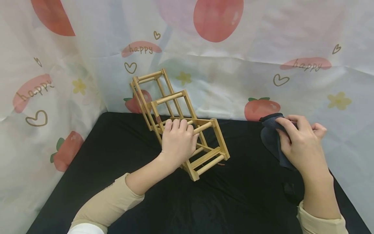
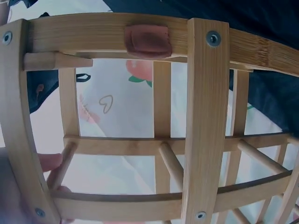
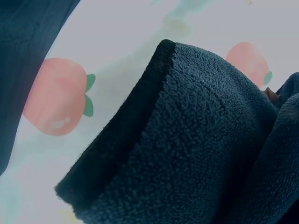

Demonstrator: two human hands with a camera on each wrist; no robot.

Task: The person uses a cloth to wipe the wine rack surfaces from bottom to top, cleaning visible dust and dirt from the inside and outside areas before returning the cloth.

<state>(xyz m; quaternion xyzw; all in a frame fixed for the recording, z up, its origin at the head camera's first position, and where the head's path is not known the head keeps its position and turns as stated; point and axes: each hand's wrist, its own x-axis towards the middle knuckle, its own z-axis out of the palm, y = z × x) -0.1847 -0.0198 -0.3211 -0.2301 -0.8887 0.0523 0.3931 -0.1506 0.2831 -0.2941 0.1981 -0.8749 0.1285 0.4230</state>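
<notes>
A light wooden slatted rack [image 1: 221, 139] with stepped tiers leans at an angle over the table. My left hand [image 1: 179, 143] grips one of its round rails, fingers curled over the top. In the left wrist view, fingertips [image 2: 50, 161] show by a dowel, and a reddish-brown patch [image 2: 148, 41] sits on a side bar. Off to the right, my right hand [image 1: 304, 143] pinches a dark blue fluffy cloth [image 1: 271, 133], which hangs in folds apart from the rack. Up close in the right wrist view, the cloth [image 3: 201, 130] has a darker hemmed edge and hides most of the fingers.
Black fabric [image 1: 239, 201] covers the table. A white curtain [image 1: 222, 81] with printed fruit and hearts stands behind and along the left. One small brownish piece [image 1: 221, 164] lies near the rack's foot, and a small black item [image 1: 289, 191] lies by my right forearm.
</notes>
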